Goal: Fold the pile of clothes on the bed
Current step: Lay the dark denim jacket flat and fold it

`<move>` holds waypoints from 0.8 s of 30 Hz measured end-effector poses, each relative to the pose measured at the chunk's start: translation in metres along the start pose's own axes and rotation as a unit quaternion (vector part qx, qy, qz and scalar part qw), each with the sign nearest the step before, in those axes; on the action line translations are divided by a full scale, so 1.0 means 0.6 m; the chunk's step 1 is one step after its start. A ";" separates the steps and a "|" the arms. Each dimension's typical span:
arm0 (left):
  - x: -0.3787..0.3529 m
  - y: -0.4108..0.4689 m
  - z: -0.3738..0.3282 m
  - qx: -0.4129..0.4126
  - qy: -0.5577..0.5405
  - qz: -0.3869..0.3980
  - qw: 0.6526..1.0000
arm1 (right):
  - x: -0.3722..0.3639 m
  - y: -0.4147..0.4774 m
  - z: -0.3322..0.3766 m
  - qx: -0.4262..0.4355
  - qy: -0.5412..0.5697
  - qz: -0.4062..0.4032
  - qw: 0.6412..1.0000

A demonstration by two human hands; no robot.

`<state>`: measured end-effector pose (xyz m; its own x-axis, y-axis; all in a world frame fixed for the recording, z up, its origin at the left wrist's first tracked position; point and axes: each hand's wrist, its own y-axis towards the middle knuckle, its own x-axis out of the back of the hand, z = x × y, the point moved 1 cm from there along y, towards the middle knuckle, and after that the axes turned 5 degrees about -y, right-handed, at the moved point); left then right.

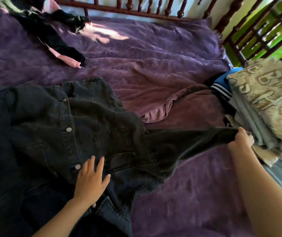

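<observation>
I note L hand (90, 180) flat on jacket (78, 127), R hand (242, 139) pinching sleeve (196, 139) end, stretched rightward from body.

We record two bare hands, left hand (91, 181) and right hand (241, 140), each on a bare forearm.

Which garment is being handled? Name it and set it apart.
The dark denim jacket with metal snaps: left hand flat on its front, right hand pinching its sleeve end. The black-and-pink garment lies untouched; the folded stack sits aside.
</observation>
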<state>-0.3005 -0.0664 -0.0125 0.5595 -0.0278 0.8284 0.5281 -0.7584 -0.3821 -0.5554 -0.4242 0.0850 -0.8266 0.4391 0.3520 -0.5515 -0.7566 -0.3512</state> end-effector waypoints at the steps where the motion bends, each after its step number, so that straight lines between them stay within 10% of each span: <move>1: 0.001 -0.004 0.002 -0.001 0.001 0.000 1.000 | 0.000 -0.004 0.002 0.009 -0.012 -0.006 1.000; 5: 0.009 -0.031 0.025 0.020 -0.009 0.006 1.000 | -0.028 -0.083 0.027 0.197 -0.076 -0.003 0.978; 10: 0.028 -0.070 0.089 0.084 -0.065 -0.021 0.994 | -0.102 -0.332 -0.021 0.487 -0.127 0.138 0.853; 14: 0.044 -0.094 0.160 0.179 -0.276 -0.071 0.942 | -0.153 -0.480 -0.216 0.665 -0.335 0.342 0.573; 17: 0.046 -0.107 0.225 0.243 -0.375 -0.097 0.890 | -0.154 -0.504 -0.346 0.528 -0.610 0.488 0.334; 19: 0.038 -0.109 0.263 0.243 -0.371 -0.097 0.891 | -0.145 -0.501 -0.384 0.451 -0.661 0.511 0.314; 24: 0.035 -0.103 0.304 0.227 -0.306 -0.183 0.907 | -0.139 -0.487 -0.377 0.487 -0.640 0.425 0.416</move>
<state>-0.2045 0.0986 -0.0461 0.4703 0.6425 0.6049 0.8804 -0.2947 -0.3715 -0.3504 -0.1301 -0.0380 0.4025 -0.3347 0.8520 0.7007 -0.4862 -0.5220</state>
